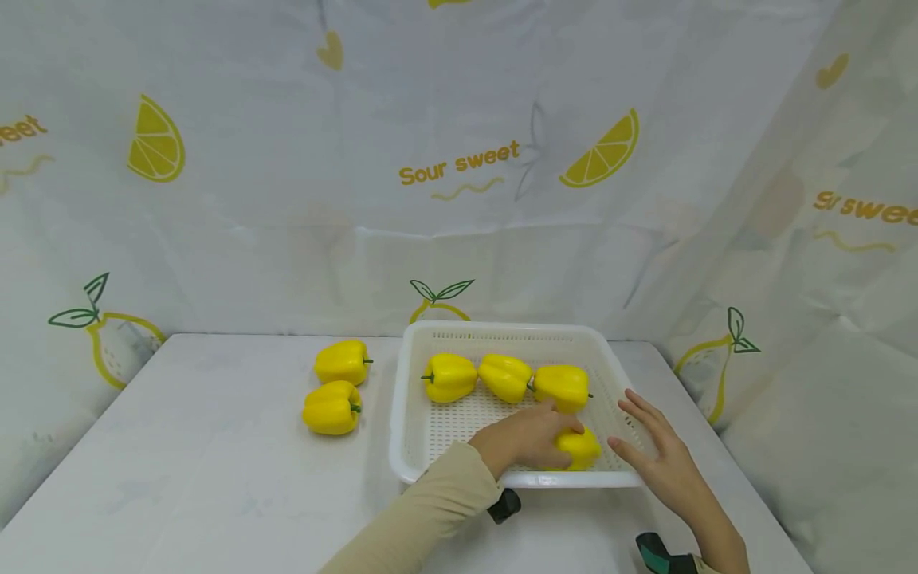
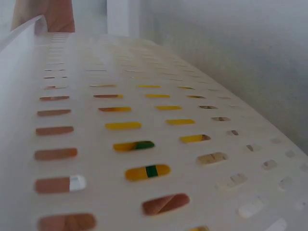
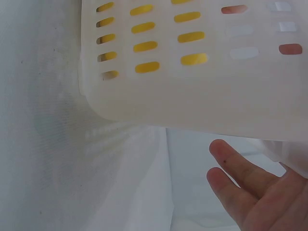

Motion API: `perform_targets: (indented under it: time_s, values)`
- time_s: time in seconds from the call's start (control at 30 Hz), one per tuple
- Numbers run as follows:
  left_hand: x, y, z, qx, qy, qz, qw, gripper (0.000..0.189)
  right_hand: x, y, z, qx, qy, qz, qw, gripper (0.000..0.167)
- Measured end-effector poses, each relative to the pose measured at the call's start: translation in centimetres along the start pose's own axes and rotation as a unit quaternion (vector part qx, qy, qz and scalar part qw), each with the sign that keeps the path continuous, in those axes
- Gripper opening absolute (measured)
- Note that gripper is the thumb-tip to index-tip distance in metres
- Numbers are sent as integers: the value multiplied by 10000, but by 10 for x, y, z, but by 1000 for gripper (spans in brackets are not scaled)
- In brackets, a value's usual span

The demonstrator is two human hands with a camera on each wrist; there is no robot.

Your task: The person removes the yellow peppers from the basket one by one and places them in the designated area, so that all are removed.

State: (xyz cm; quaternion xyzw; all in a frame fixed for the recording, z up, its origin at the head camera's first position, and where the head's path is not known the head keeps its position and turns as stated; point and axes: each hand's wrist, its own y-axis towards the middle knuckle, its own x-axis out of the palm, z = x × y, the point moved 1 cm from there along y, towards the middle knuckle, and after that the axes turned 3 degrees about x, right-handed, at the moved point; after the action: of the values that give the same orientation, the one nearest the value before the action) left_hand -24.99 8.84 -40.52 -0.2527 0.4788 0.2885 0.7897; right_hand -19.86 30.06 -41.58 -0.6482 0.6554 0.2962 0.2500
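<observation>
1. Yellow bell pepper sits inside the white plastic basket, near its front-right corner, gripped between the left hand's thumb and fingers.
2. Right hand, fingers spread and holding nothing, at the basket's right rim.
3. Three peppers line the basket's rear; two others lie left of it.

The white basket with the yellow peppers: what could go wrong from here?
The left hand has its fingers around the front yellow pepper, whose glossy, rounded skin might let it slip and roll.

That pepper is close to the rightmost pepper of the back row, so moving it carelessly could nudge its neighbour.

The black wrist device is near the front rim of the white basket and might knock it.
</observation>
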Motion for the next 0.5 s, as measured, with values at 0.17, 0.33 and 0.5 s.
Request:
perform_targets:
  time_s: [0.17, 0.33, 0.5]
  values:
    - [1, -1, 1, -115, -64, -137, 9998, 52, 0, 1, 1, 20, -1, -19, 10000, 68]
    - [0, -3, 2, -198, -45, -100, 9997, 48, 0, 1, 1, 12, 12, -6, 10000, 68]
    - [-3, -5, 3, -399, -10, 37, 9992, 50, 0, 0, 0, -4, 32, 15, 10000, 68]
